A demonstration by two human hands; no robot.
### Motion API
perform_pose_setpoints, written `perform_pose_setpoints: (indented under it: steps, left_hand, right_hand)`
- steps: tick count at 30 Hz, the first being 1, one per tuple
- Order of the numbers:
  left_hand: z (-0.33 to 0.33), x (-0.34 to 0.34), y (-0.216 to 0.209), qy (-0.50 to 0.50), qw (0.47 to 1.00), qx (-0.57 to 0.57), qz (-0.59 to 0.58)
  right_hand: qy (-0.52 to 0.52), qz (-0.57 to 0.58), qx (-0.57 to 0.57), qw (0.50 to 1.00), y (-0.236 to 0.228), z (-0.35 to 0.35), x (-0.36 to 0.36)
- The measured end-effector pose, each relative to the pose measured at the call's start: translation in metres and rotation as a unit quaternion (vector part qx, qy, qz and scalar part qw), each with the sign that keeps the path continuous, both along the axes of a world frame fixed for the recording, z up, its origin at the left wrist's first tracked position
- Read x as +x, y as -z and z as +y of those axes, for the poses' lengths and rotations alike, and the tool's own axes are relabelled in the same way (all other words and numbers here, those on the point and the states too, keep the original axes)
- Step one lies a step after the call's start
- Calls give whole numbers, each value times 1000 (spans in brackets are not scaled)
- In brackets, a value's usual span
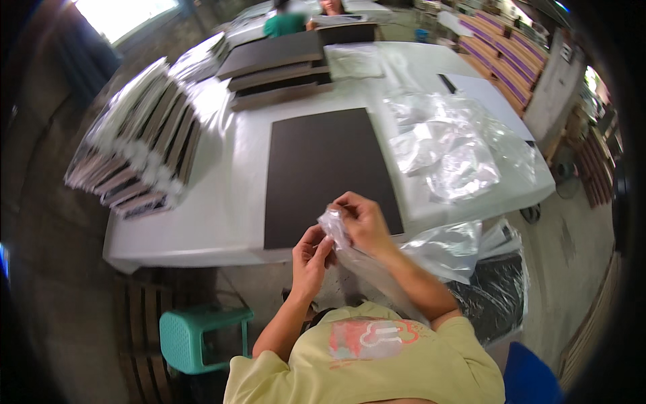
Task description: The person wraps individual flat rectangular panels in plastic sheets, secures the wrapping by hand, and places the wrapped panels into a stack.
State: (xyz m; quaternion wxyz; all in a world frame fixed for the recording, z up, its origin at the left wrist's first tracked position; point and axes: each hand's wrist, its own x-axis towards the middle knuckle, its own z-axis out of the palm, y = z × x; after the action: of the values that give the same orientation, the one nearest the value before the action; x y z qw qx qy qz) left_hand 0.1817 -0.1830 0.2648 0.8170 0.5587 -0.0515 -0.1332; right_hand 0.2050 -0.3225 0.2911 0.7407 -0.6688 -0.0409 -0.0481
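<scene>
In front of me, over the table's near edge, my right hand [363, 222] pinches the gathered edge of a clear plastic bag [338, 229]. My left hand [311, 261] is on the same bag, its thumb and fingers closed at the lower left of the bunched film. The rest of the bag trails down beneath my right forearm. Just beyond both hands lies a flat black board [323, 161], its near right corner partly behind my right hand.
Wrapped boards are stacked at the left [145, 145]. More black boards [276, 60] lie at the back. Loose clear bags [447, 148] cover the table's right side. A green stool [185, 340] stands below left; plastic-covered stock [498, 289] sits below right. Two people are across the table.
</scene>
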Motion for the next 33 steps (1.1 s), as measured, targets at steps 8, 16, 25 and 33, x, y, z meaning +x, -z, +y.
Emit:
perform_pose_setpoints:
  steps: [8, 16, 25, 33]
  left_hand:
    - [67, -39, 85, -285, 957, 14, 49]
    - [78, -25, 58, -291, 954, 24, 61]
    - [54, -5, 51, -174, 984, -4, 45]
    - [40, -8, 46, -22, 949, -229, 215]
  right_hand:
    - [-55, -11, -28, 998, 124, 122, 3]
    - [-216, -27, -50, 975, 84, 78, -1]
    - [-52, -72, 30, 996, 70, 53, 4]
    - [36, -198, -279, 939, 72, 46, 2]
